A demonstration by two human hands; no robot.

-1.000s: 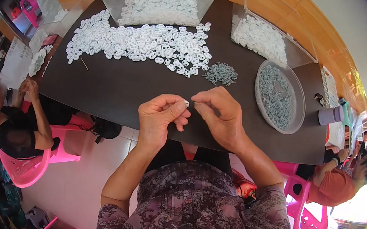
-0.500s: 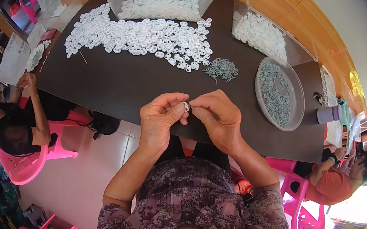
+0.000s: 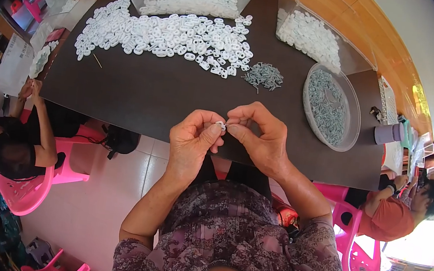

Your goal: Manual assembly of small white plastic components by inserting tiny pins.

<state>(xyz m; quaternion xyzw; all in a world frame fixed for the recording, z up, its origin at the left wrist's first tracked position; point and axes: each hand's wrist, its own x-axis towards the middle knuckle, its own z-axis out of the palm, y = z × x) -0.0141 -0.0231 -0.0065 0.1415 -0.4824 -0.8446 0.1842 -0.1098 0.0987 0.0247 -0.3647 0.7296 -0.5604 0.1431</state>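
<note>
Close to the table's near edge, my left hand [image 3: 193,141] pinches a small white oval plastic piece with holes [image 3: 221,126] between thumb and fingers. My right hand [image 3: 260,140] meets it from the right. Its thumb and forefinger are closed on a thin grey screw, mostly hidden by the fingertips, its end at the white piece. Beyond my hands, many like white pieces [image 3: 169,36] lie spread out. A small heap of grey screws [image 3: 264,76] is to their right. More screws fill a round clear tub [image 3: 356,127] on the right.
Two clear bins, one large [image 3: 248,2] and one at right [image 3: 357,58], hold white pieces. A thin brass-coloured stick [image 3: 98,61] lies left on the dark table [image 3: 142,84]. A purple cup [image 3: 388,134] stands at the right edge. People sit on pink chairs [image 3: 28,194] at both sides.
The view has shifted slightly, so the table items sit a little higher. My hands remain together at the white piece, with only a small shift of the fingers.
</note>
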